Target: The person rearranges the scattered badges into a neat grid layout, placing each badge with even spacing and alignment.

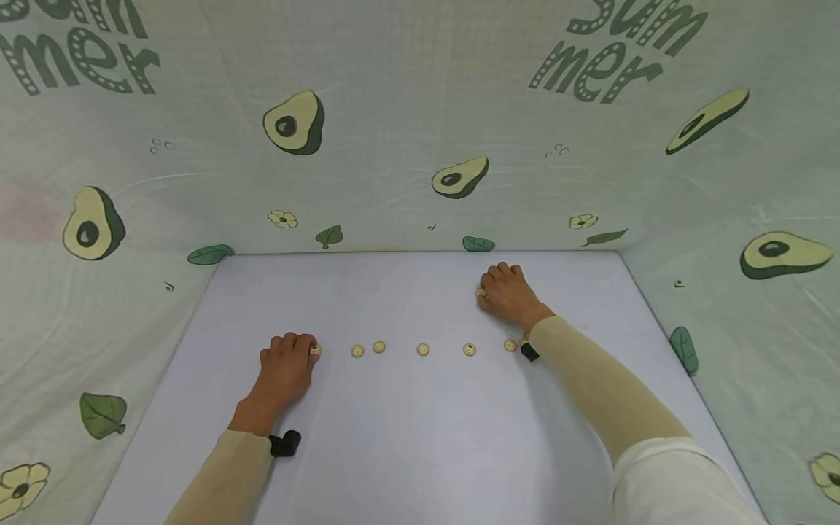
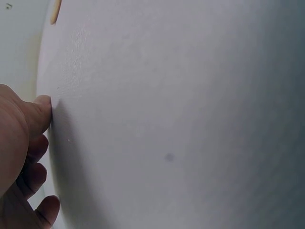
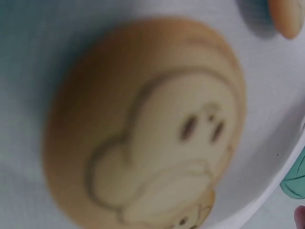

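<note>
Six round wooden discs (image 1: 423, 349) lie in a loose row across the white tabletop (image 1: 420, 452). From the row's middle, the person's right hand (image 1: 510, 295), at two o'clock, pinches another disc (image 1: 481, 292); the left hand (image 1: 282, 372), at nine o'clock, seems to pinch an end disc (image 1: 316, 350). The right wrist's black device (image 1: 529, 353) sits close by the row, so a dropping forearm could knock discs askew; a loose pinch could let one slip.

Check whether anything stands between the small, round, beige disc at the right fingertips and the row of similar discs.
Nothing visible does: only bare white tabletop separates the small, round, beige disc at the right hand from the row of similar discs. The right wrist partly hides the row's rightmost visible disc.
</note>
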{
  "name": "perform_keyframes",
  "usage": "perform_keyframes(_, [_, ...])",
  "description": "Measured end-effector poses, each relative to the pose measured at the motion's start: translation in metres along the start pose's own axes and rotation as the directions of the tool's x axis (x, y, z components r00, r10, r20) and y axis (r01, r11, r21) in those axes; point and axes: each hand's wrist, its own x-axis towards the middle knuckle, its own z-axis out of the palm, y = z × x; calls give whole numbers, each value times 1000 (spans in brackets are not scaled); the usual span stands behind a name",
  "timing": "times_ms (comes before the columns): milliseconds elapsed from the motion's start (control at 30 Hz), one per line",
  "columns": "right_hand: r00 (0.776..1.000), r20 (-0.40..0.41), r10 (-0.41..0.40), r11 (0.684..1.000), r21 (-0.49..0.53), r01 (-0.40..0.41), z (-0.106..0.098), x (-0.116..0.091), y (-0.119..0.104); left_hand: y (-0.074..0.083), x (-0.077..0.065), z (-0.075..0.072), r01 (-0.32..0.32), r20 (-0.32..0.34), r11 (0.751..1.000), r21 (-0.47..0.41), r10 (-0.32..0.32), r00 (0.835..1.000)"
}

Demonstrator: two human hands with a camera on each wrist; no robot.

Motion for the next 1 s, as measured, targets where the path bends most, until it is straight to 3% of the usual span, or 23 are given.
perform_keyframes(633, [1000, 3, 23, 1000, -11, -23, -4, -8, 0, 1, -4, -4, 3, 4, 1000, -14, -3, 1000])
perform_keyframes(1000, [993, -118, -14, 996, -84, 4, -16, -30, -2, -1, -2, 0, -1, -1, 1000, -17, 1, 1000])
